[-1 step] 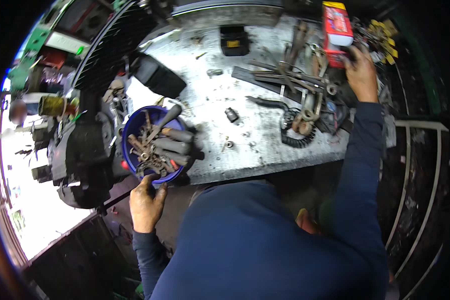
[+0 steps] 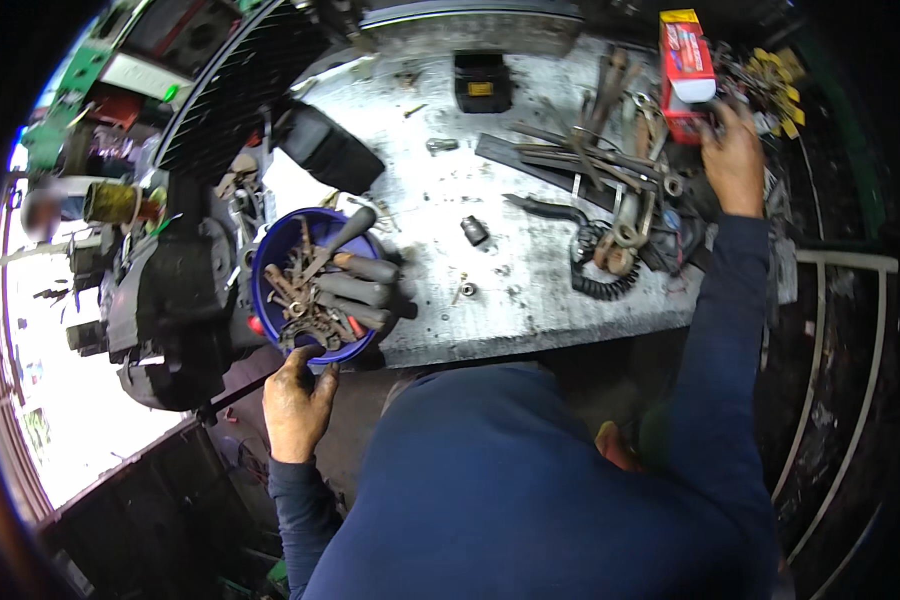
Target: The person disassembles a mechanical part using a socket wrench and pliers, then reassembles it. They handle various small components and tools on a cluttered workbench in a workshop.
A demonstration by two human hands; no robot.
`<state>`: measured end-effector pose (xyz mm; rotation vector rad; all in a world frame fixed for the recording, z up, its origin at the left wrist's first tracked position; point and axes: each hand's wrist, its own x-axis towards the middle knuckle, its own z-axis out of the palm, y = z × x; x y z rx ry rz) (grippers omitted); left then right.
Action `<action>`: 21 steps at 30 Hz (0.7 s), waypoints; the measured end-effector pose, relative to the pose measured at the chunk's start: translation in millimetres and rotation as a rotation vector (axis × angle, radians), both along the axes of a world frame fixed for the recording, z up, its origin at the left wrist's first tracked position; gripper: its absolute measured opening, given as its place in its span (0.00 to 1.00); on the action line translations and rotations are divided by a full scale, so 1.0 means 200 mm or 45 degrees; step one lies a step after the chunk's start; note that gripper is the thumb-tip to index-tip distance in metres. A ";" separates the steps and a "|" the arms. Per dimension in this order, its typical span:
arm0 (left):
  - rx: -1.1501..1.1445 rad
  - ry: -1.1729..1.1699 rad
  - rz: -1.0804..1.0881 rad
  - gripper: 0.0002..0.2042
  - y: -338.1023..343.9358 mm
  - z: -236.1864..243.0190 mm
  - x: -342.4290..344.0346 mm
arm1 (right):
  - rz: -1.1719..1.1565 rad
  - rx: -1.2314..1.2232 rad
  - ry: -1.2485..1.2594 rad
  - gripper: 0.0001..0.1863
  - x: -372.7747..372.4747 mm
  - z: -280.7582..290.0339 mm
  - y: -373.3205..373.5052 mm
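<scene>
Blue bowl (image 2: pixel 262 268): stands at the near left edge of the tabletop (image 2: pixel 530 280), filled with rusty handled tools (image 2: pixel 355 292) and small metal parts.
Head view, change: nothing has visibly shifted against the other picture, which was taken at the same instant. Bowl, both hands and the clutter lie the same, so this reads as a held pose.
Left hand (image 2: pixel 295 405): comes up from below the near edge with the fingers spread and half curled. The grip is partly open, and its fingertips (image 2: pixel 303 358) are at the bowl's near rim, apparently touching it, though the dark rim makes contact hard to confirm.
Bowl relative to grip: just beyond the fingertips on the far side, not enclosed by them.
Right hand (image 2: pixel 735 160): reaches to the far right, fingers bent at the near end of a red box (image 2: pixel 685 70). I cannot tell whether the grip has closed on it.
Between the hands: loose wrenches (image 2: pixel 590 150), a coiled black cable (image 2: pixel 595 270) and a small socket (image 2: pixel 474 230).
Left of bowl: a dark machine housing (image 2: pixel 165 310), just beside it.
</scene>
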<state>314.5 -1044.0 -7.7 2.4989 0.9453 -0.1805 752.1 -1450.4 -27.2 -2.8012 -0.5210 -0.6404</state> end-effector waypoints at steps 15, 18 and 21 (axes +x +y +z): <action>-0.041 -0.089 0.574 0.22 0.29 -0.29 -0.22 | 1.277 0.199 0.633 0.23 -1.20 -0.05 1.24; -0.090 -0.169 0.558 0.22 0.36 -0.32 -0.21 | 1.328 -0.045 0.423 0.35 -1.26 -0.06 1.45; -0.141 -0.224 0.510 0.22 0.47 -0.35 -0.20 | 1.237 -0.334 0.425 0.39 -1.32 -0.14 1.65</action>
